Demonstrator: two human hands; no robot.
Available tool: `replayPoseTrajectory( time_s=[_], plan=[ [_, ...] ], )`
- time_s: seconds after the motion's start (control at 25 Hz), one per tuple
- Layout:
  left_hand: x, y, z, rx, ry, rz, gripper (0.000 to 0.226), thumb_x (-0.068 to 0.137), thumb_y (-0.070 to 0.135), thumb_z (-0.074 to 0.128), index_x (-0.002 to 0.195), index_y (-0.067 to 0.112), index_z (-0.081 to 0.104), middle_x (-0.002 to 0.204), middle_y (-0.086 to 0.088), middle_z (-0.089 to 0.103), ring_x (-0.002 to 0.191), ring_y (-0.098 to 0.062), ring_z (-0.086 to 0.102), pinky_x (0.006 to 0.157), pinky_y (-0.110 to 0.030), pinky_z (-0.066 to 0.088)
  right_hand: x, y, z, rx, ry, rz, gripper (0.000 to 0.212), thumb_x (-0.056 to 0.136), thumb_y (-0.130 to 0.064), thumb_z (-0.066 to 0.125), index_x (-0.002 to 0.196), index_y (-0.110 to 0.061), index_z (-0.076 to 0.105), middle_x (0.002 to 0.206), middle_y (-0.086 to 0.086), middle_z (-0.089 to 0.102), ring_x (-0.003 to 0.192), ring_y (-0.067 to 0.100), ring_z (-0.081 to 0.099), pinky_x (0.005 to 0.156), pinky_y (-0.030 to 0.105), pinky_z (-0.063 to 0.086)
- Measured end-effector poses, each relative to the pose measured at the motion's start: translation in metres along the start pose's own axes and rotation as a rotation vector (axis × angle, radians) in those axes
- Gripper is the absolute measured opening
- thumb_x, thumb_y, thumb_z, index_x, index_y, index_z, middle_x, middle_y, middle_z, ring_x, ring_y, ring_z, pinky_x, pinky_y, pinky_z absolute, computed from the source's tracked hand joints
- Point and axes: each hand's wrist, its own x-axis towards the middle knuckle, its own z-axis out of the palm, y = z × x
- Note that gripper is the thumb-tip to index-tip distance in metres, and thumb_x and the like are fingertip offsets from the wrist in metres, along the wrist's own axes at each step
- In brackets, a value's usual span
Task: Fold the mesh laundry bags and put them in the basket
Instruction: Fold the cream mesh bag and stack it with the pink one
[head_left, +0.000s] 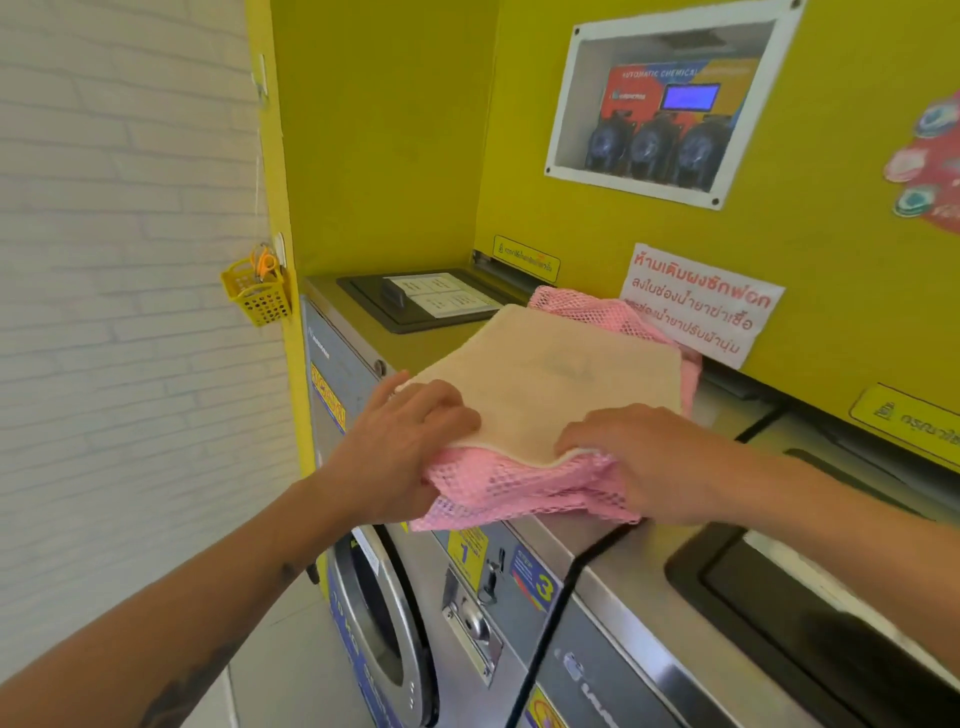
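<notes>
The work surface is the flat steel top of a front-loading washer (415, 597) set in a corner. A second washer (727, 649) stands just beside it on the right, a dark seam between the two. A white brick wall (130, 260) closes the left side; yellow panels (384, 130) form the back and right side of the alcove. The floor below the washer is pale tile.

On the washer top, toward the back, a dark lid (415, 301) carries a white label. A small yellow basket (257, 296) hangs from a hook on the yellow edge trim at the left, holding orange scissors (265, 262). A white-framed window (670, 98) in the right panel shows a chemical dispenser with a blue screen and three round pumps. Below it a white notice (701, 306) with red Thai text is stuck to the panel.

A stack of folded bags lies at the right front of the washer top: a cream bag (545, 374) on top of a pink bag (519, 488) of open mesh. The pink mesh shows at the front edge and at the rear.

The left hand (400, 452) grips the stack's front left corner, fingers curled over the cream layer and palm against the pink mesh. The right hand (639, 457) clasps the front right corner likewise, fingers bent on top.
</notes>
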Motion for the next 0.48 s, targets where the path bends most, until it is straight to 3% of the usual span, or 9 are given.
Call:
replayPoseTrajectory(
  time_s=[0.08,0.2,0.28,0.4,0.48],
  plan=[
    [0.003,0.034,-0.003,-0.036,-0.057,0.030,0.055,0.066,0.025,0.062,0.121,0.025,0.059,0.112,-0.003,0.060,0.103,-0.025,0.059,0.099,-0.050,0.039,-0.030,0.025,0.002,0.107,-0.074,0.069,0.047,0.081,-0.020,0.059,0.124,-0.039,0.052,0.125,-0.008,0.056,0.114,0.018,0.054,0.095,0.040,0.047],
    [0.007,0.075,-0.012,-0.058,-0.072,0.050,0.054,0.069,0.028,0.053,0.123,0.022,0.059,0.111,-0.004,0.061,0.099,-0.026,0.059,0.094,-0.044,0.042,-0.057,0.040,0.015,0.183,-0.152,0.098,0.073,0.078,-0.055,0.062,0.142,-0.042,0.028,0.136,-0.006,0.041,0.123,0.019,0.046,0.103,0.040,0.041],
    [0.001,0.095,-0.017,-0.070,-0.150,0.010,0.065,0.072,0.037,0.053,0.136,0.025,0.048,0.126,-0.002,0.053,0.117,-0.025,0.052,0.104,-0.050,0.035,-0.060,0.046,0.029,0.140,-0.103,0.106,0.086,0.077,-0.066,0.059,0.149,-0.045,0.016,0.144,-0.003,0.034,0.132,0.024,0.037,0.109,0.043,0.035],
    [-0.018,0.120,-0.015,-0.047,-0.353,-0.138,0.109,0.066,0.062,0.063,0.152,0.029,0.006,0.154,0.000,0.017,0.146,-0.023,0.013,0.118,-0.057,0.003,-0.063,0.054,0.042,0.134,0.060,0.068,0.067,0.085,-0.057,0.057,0.146,-0.046,0.029,0.139,0.001,0.044,0.128,0.027,0.040,0.106,0.045,0.036],
    [-0.025,0.135,-0.007,-0.022,-0.364,-0.215,0.124,0.057,0.071,0.065,0.151,0.028,-0.003,0.156,-0.002,0.005,0.148,-0.026,0.001,0.117,-0.061,0.001,-0.069,0.050,0.045,0.050,0.170,0.015,0.052,0.092,-0.041,0.053,0.142,-0.042,0.039,0.129,0.002,0.052,0.120,0.027,0.046,0.098,0.045,0.042]
  ],
)
